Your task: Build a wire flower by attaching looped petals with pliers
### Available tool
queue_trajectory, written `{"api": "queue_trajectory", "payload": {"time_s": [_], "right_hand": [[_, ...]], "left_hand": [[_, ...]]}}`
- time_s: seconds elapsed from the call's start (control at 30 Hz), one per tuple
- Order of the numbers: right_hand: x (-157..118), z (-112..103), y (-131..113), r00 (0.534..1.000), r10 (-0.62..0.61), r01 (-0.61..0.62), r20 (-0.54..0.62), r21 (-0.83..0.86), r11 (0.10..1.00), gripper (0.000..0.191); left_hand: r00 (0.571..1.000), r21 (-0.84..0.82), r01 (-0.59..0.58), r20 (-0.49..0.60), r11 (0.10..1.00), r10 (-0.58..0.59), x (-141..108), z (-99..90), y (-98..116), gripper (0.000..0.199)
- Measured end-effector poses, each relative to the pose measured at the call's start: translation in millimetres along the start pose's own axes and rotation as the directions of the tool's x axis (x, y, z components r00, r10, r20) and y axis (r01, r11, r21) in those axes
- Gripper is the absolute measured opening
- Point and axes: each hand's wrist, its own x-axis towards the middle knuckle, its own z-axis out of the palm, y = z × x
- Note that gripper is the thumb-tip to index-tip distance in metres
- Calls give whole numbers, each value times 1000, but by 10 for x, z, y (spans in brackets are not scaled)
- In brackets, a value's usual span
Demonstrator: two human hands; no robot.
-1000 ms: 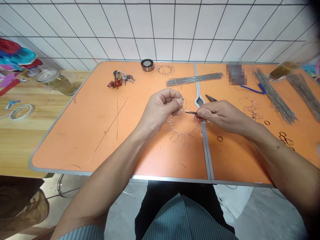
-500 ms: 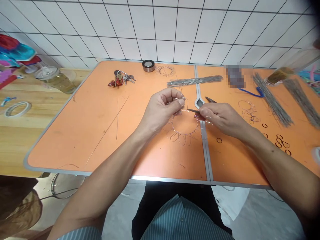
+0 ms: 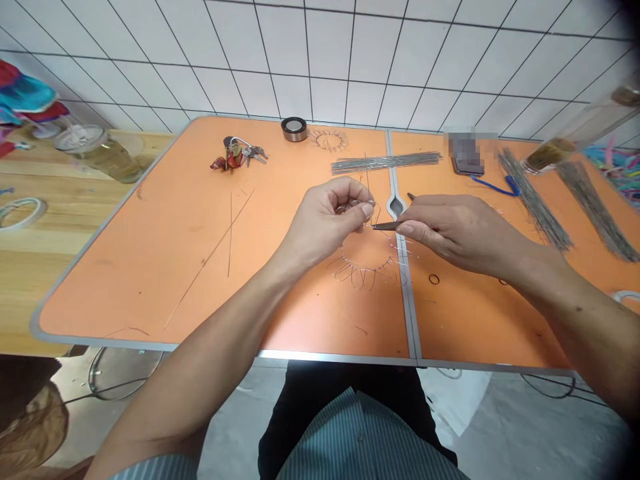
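Observation:
My left hand (image 3: pixel 336 217) pinches a thin wire between thumb and forefinger, above the middle of the orange table. From it hangs a ring of fine wire (image 3: pixel 367 269) with beads and several long loops round its rim. My right hand (image 3: pixel 445 230) is closed round a slim dark pointed tool (image 3: pixel 386 227), like tweezers or fine pliers; its handle is hidden in the hand. The tool's tip is at the bent wire (image 3: pixel 376 213) just right of my left fingertips. Behind my right hand shows the tip of another dark object (image 3: pixel 411 196) on the table.
Bundles of straight wire (image 3: pixel 385 162) lie at the back and right (image 3: pixel 537 200). Along the back are a tape roll (image 3: pixel 295 129), another wire ring (image 3: pixel 329 140), keys (image 3: pixel 240 155) and a blurred phone-like object (image 3: pixel 467 157). A glass (image 3: pixel 550 153) and small black rings (image 3: pixel 434 279) are to the right.
My right hand has turned and come forward, and the tool's tip has moved left and slightly down to the wire by my left fingers. My left hand keeps its pinch. The view has shifted slightly.

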Motion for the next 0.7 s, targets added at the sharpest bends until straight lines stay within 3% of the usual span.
{"api": "queue_trajectory", "payload": {"time_s": [0.7], "right_hand": [[11,-57,7,999,-43,43,-10,-20,999,64]], "left_hand": [[999,-7,-12,51,1000,12,-25,5,51,12]]}}
